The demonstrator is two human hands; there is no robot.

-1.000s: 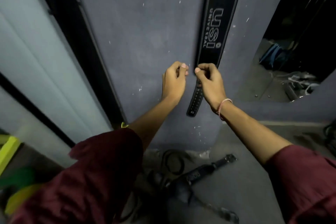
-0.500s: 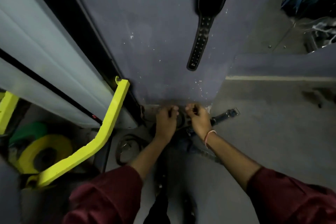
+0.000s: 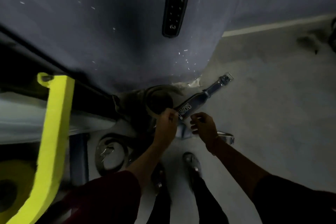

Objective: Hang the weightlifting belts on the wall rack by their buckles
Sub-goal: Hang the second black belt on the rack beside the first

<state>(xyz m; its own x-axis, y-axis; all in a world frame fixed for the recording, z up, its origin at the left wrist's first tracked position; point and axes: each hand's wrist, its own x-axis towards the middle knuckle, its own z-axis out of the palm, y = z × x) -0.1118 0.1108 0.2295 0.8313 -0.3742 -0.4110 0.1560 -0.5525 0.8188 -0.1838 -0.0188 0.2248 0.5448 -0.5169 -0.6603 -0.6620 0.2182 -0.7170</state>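
The next belt lies flat on the floor, logo end right under the fingers and its buckle well beyond them, up and to the right by the foot of the wall. Left hand reaches down, fingers curled at the belt's near edge. Whether they have pinched it, I cannot tell through the blur. Right hand hovers just beside it, fingers loosely curled, nothing in them. Both arms are stretched low, the person bent over. Best move, I'd say: slide the right hand along to the buckle and lift from there. One belt hangs above the fingers, and a coiled one sits just beyond the left.
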